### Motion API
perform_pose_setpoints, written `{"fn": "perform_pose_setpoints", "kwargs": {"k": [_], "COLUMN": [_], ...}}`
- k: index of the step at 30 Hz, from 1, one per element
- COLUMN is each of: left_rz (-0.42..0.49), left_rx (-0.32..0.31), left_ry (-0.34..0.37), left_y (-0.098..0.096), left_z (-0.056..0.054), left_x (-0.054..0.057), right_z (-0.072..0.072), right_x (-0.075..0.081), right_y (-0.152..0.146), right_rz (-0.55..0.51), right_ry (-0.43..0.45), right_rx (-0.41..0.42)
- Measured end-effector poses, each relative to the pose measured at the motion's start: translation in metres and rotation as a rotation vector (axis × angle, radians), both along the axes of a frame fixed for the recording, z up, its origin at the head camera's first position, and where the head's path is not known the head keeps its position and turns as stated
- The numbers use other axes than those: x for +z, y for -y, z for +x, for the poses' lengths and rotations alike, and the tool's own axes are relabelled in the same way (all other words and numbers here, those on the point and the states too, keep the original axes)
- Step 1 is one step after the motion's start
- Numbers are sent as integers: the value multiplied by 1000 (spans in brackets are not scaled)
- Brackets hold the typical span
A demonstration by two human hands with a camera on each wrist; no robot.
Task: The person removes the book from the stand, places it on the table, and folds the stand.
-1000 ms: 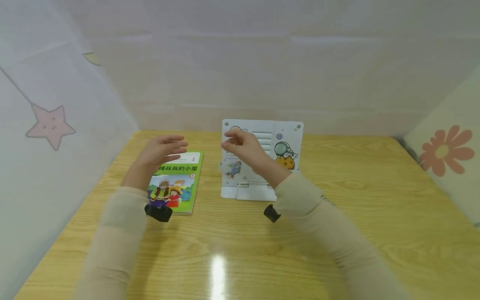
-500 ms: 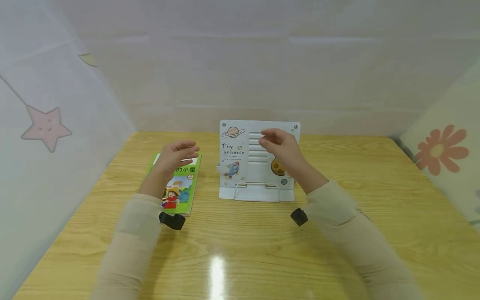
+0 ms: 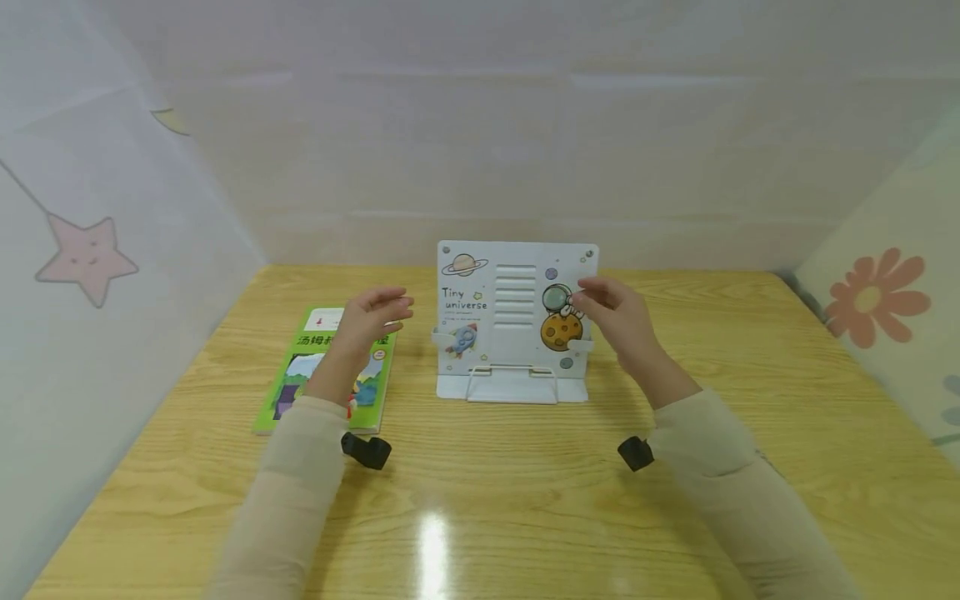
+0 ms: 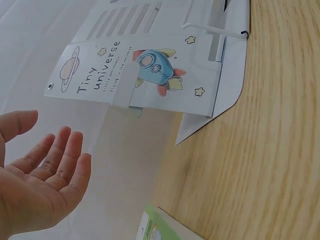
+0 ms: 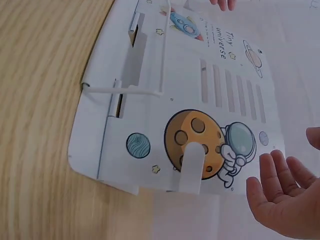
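Note:
A white book stand (image 3: 517, 317) printed with a planet, a rocket and an astronaut stands propped up on the table, a wire holder (image 3: 513, 383) at its base. My left hand (image 3: 367, 325) hovers to its left, fingers relaxed and holding nothing, in front of a green storybook (image 3: 277, 404) that it partly hides. To the stand's right is my right hand (image 3: 618, 321), its fingertips overlapping the astronaut's edge in the head view. The right wrist view shows this hand (image 5: 285, 195) with an empty palm beside the stand's side clip (image 5: 192, 170).
The wooden table (image 3: 480, 500) reaches back to a pale cloth wall (image 3: 510, 150). Cloth side walls carry a pink star (image 3: 88, 257) on the left and a red flower (image 3: 873, 298) on the right. A small black wrist camera (image 3: 366, 450) sits under the left sleeve.
Both hands have moved to the right. The right hand has passed across the stand's front to its right side; the left has come off the book's left part toward the stand.

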State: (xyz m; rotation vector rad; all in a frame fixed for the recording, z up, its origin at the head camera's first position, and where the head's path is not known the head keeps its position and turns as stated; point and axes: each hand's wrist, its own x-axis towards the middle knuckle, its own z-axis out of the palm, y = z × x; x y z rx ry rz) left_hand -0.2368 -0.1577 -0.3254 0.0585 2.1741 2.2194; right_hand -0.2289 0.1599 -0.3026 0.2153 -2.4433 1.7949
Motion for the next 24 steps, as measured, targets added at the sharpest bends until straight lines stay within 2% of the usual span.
{"fn": "perform_pose_setpoints", "kwargs": {"k": [7,10,14,20,24], "left_rz": [1,-19,-36,-56,-112], "left_rx": [2,-17,-26,-2,-8], "left_ry": [11,10,19,51,50], "left_y": [-11,-15,-21,-31,-36], "left_z": [-5,-6,-9,-10,-9], "left_x": [-12,-16,-21,-26,-28], "right_z": [0,-1,0,-4,-6], "right_x": [-16,-23,-30,-45,-52], "right_y": [-13,-17,-19,-18,-16], "right_rz": [10,36,66,105,130], "right_ry": [-54,-60,-13,64,90], "right_rx": [-162,-191,-194,-157,-119]}}
